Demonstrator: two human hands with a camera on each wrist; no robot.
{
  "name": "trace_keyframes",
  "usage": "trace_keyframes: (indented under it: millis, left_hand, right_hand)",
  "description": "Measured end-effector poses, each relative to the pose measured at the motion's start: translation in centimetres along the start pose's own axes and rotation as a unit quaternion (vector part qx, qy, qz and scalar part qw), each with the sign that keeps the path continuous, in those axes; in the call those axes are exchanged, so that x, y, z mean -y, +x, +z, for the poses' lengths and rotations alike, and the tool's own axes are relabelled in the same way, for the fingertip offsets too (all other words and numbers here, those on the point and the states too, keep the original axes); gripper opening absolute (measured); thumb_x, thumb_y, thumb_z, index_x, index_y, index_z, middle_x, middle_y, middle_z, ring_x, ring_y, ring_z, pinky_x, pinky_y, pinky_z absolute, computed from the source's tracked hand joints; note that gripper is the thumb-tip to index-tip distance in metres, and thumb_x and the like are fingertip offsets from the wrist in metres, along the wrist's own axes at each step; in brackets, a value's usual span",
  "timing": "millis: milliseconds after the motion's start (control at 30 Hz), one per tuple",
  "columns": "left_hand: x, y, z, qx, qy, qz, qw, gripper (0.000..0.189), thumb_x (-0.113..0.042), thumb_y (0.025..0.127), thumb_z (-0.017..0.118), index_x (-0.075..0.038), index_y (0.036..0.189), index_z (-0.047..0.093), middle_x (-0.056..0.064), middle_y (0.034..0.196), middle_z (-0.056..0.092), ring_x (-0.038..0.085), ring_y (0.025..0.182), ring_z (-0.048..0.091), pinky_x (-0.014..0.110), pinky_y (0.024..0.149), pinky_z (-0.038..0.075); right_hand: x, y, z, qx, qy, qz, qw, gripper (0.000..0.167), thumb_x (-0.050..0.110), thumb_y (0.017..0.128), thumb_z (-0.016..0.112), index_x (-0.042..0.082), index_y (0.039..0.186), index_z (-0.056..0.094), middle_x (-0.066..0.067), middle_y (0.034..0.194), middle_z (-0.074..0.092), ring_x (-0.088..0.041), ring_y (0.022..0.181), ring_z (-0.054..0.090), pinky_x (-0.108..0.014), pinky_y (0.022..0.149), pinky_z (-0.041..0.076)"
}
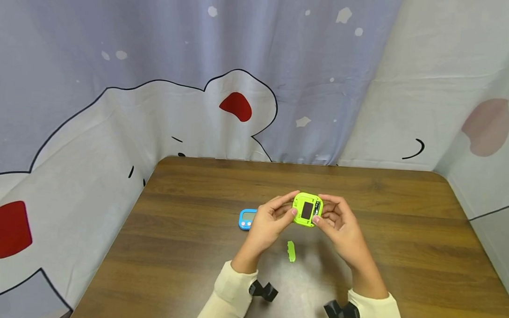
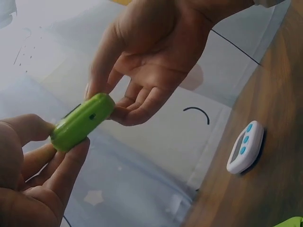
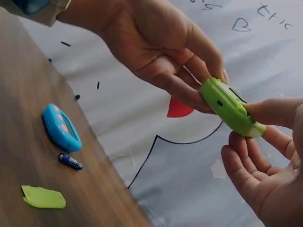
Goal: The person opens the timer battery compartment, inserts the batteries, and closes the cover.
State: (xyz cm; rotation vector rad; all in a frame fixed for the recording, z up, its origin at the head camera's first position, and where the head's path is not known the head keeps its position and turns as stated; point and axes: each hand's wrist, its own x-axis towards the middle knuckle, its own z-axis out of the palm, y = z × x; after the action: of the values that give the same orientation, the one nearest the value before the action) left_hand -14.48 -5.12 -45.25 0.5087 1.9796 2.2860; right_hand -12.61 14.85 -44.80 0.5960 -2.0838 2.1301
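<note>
A green digital timer (image 1: pixel 306 211) is raised above the table, its back turned to the head camera. A dark rectangle marks the middle of that back, and a battery (image 1: pixel 317 207) shows in the uncovered slot at its right side. My left hand (image 1: pixel 273 220) pinches the timer's left edge between thumb and fingers. At the opposite edge my right hand (image 1: pixel 340 227) grips it, thumb at the lower end of the battery slot. Below the hands, a green battery cover (image 1: pixel 291 251) lies on the wooden table (image 1: pixel 183 269).
A blue timer (image 1: pixel 246 217) with pink buttons lies by the left hand, partly hidden in the head view. Beside it in the right wrist view is a loose battery (image 3: pixel 70 161). The left wrist view shows a white timer (image 2: pixel 245 147) on the table. Printed curtains (image 1: pixel 158 34) hang behind.
</note>
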Motion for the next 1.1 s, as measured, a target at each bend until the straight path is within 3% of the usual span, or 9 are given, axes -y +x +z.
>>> trace_keyframes:
  millis: [233,433,567,733,833,967,1100]
  left_hand:
    - [-0.1,0.0,-0.2,-0.010,0.026,-0.015,0.9995,0.042,-0.001,0.094,0.062,-0.002,0.136,0.055,0.018,0.123,0.059,0.024,0.108,0.065,0.029,0.082,0.057]
    - [0.0,0.0,-0.7,-0.019,0.001,-0.002,0.9998,0.043,-0.001,0.095,0.062,0.000,0.137,0.053,0.017,0.129,0.059,0.027,0.111,0.063,0.031,0.082,0.057]
    - [0.0,0.0,-0.9,-0.037,-0.016,0.016,0.9991,0.042,-0.001,0.094,0.063,-0.001,0.135,0.055,0.017,0.126,0.058,0.026,0.109,0.063,0.031,0.082,0.057]
    - [-0.2,0.2,-1.4,-0.060,-0.029,0.043,0.9968,0.042,-0.005,0.094,0.064,-0.002,0.135,0.055,0.017,0.123,0.059,0.028,0.107,0.064,0.034,0.082,0.057]
    - [-0.3,0.3,-1.5,-0.061,-0.034,0.049,0.9963,0.042,-0.007,0.095,0.064,-0.003,0.136,0.055,0.017,0.123,0.058,0.029,0.108,0.063,0.036,0.083,0.057]
    - [-0.5,0.3,-1.4,-0.053,-0.047,0.049,0.9963,0.042,-0.006,0.095,0.063,-0.004,0.136,0.055,0.017,0.124,0.058,0.029,0.109,0.062,0.039,0.085,0.056]
    - [-0.5,0.3,-1.4,-0.054,-0.054,0.049,0.9959,0.041,-0.004,0.095,0.062,-0.005,0.135,0.056,0.018,0.123,0.058,0.028,0.108,0.063,0.038,0.085,0.056]
  right_hand:
    - [-0.1,0.1,0.5,-0.019,0.000,0.004,0.9998,0.049,-0.013,0.088,0.062,-0.005,0.134,0.046,-0.025,0.105,0.052,-0.018,0.090,0.058,-0.022,0.075,0.054]
    - [-0.3,0.2,0.8,-0.005,0.017,-0.004,0.9998,0.051,-0.011,0.090,0.062,-0.004,0.138,0.044,-0.023,0.111,0.053,-0.021,0.093,0.060,-0.023,0.079,0.055]
    - [-0.6,0.0,0.6,0.015,0.004,-0.001,0.9999,0.052,-0.011,0.090,0.061,-0.004,0.139,0.043,-0.026,0.110,0.054,-0.022,0.096,0.061,-0.024,0.083,0.055]
    - [-2.2,-0.6,0.3,0.080,-0.054,0.051,0.9940,0.046,0.000,0.092,0.066,-0.002,0.135,0.048,-0.021,0.115,0.058,-0.031,0.104,0.061,-0.030,0.090,0.053]
    - [-3.9,-0.9,0.4,0.132,-0.138,0.080,0.9784,0.044,0.014,0.090,0.072,0.004,0.129,0.056,-0.011,0.121,0.061,-0.030,0.112,0.059,-0.038,0.096,0.050]
    - [-6.1,-1.5,0.8,0.196,-0.261,0.088,0.9411,0.050,0.030,0.085,0.077,0.009,0.127,0.060,-0.001,0.127,0.059,-0.022,0.120,0.054,-0.045,0.101,0.045]
    - [-7.5,-1.9,1.1,0.225,-0.334,0.075,0.9125,0.059,0.035,0.080,0.080,0.008,0.129,0.060,-0.002,0.128,0.057,-0.023,0.122,0.051,-0.046,0.104,0.041]
